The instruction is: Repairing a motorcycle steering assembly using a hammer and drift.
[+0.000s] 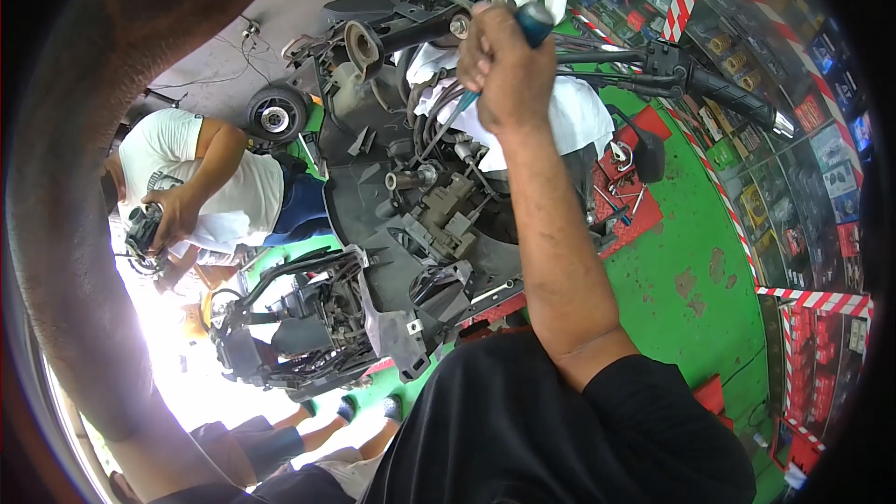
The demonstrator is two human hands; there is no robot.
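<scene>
My right hand point(509, 70) is closed around a screwdriver with a teal handle point(534, 26). Its shaft point(464, 105) slants down and left among the cables of a partly stripped scooter point(448, 215); where the tip ends is hard to make out. White cloth point(569, 121) is draped over the frame beside and under that hand. My left arm point(79, 224) rises very close along the left rim and bends over the top, with its hand outside the picture. Below the screwdriver sits a dirty grey metal unit point(443, 219), among dark plastic panels.
A handlebar grip point(737, 103) juts out right. Tools lie on a red mat point(635, 196) on the green floor point(681, 271). Glass display shelves point(775, 177) line the right. A co-worker in a white shirt point(243, 177) holds a dark mechanical part point(145, 229), near a loose wheel point(276, 116).
</scene>
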